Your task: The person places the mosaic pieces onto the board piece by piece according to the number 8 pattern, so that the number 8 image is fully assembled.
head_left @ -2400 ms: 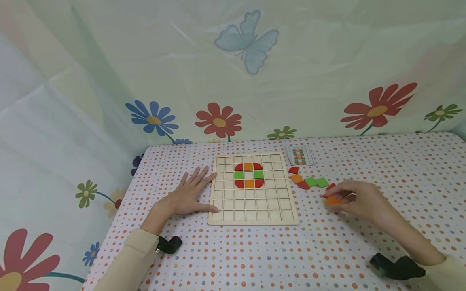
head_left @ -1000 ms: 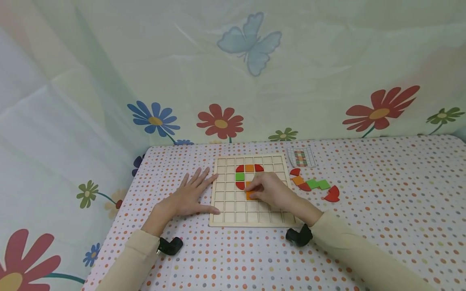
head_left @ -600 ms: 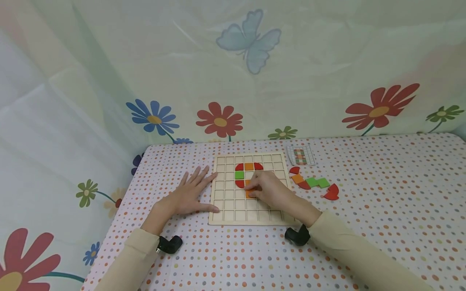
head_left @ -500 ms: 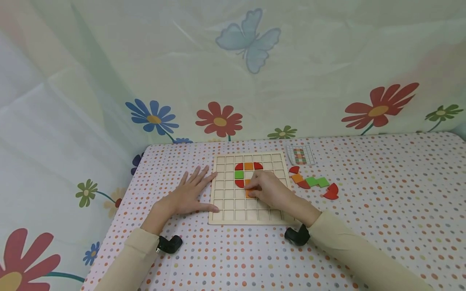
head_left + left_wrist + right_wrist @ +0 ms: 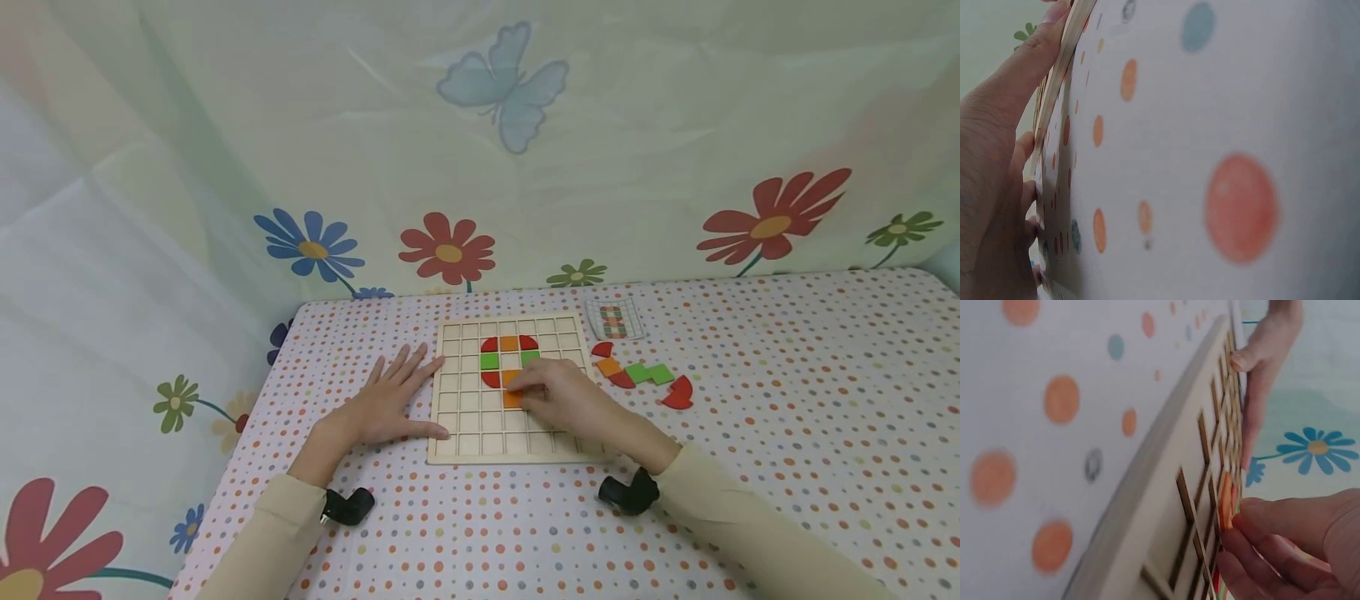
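Observation:
A wooden grid board (image 5: 480, 422) lies on the table with red, orange and green tiles set in a ring. My left hand (image 5: 390, 406) is spread flat at the board's left edge, thumb and fingertips on its frame. My right hand (image 5: 570, 398) is over the board, thumb and forefinger pinching the right edge of an orange square tile (image 5: 512, 400). That tile lies just below the ring's lower orange square (image 5: 511, 377). In the right wrist view the orange tile (image 5: 1226, 501) shows at the fingertips. The ring's lower right part is hidden behind the right hand.
Loose tiles lie right of the board: red quarter-rounds (image 5: 678, 392), green squares (image 5: 648, 373) and an orange square (image 5: 608, 367). A pattern card (image 5: 614, 319) sits near the board's upper right corner. A dotted cloth (image 5: 480, 533) covers the table; a flowered sheet hangs behind.
My right hand brought an orange square tile from the loose tiles to below the ring. Lately it has shifted slightly right, uncovering a green square. My left hand has stayed put.

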`<act>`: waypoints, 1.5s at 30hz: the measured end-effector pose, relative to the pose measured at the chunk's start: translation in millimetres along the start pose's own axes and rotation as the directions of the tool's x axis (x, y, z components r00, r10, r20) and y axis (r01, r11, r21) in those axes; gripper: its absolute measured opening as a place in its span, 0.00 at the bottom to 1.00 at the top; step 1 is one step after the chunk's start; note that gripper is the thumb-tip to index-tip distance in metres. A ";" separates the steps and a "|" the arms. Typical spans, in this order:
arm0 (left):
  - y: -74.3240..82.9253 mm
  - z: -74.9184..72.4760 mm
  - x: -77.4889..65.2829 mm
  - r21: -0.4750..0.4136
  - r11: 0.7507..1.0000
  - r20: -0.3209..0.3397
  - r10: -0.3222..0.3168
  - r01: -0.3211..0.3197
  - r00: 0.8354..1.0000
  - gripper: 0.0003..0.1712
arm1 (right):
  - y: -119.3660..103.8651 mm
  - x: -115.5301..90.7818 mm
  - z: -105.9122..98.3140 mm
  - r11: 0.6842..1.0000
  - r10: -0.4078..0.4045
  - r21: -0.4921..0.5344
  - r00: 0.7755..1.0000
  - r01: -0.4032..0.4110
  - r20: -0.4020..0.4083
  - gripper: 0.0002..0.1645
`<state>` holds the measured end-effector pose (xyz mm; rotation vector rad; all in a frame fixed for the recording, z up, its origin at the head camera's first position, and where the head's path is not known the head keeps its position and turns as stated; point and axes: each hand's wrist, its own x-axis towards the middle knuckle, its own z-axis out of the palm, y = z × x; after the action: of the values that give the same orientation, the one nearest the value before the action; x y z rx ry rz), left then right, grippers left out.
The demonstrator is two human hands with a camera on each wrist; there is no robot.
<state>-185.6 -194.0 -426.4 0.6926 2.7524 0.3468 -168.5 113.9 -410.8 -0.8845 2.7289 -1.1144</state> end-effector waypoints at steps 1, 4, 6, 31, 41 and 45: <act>0.1 0.1 -0.2 -0.001 1.000 -0.002 0.001 -0.001 1.000 0.65 | 0.7 -3.5 -3.6 1.000 0.009 0.008 1.000 -0.009 0.001 0.12; 0.2 0.6 -0.3 -0.001 1.000 -0.007 0.004 -0.004 1.000 0.65 | 4.9 -15.8 -16.5 1.000 0.026 0.005 0.999 -0.026 -0.019 0.12; 0.2 0.9 -0.1 -0.001 1.000 -0.008 0.006 -0.006 1.000 0.65 | 9.8 -26.0 -27.1 0.999 0.054 -0.007 0.998 -0.054 -0.038 0.12; -1.9 2.2 0.3 0.007 1.000 -0.013 0.005 -0.005 1.000 0.64 | 94.6 -97.4 -96.9 0.872 0.411 -0.186 0.883 -0.454 -0.229 0.20; -2.5 2.4 -0.1 0.004 1.000 -0.011 0.003 -0.003 1.000 0.65 | 86.7 -90.6 -105.6 0.825 0.514 -0.170 0.841 -0.539 -0.168 0.20; -2.6 2.3 -0.2 -0.002 1.000 -0.016 0.006 -0.006 1.000 0.65 | 83.1 -90.0 -106.3 0.792 0.555 -0.189 0.813 -0.581 -0.173 0.23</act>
<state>-185.8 -195.9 -429.3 0.7005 2.7652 0.3574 -162.1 275.7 -401.0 0.0327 2.9347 -0.7403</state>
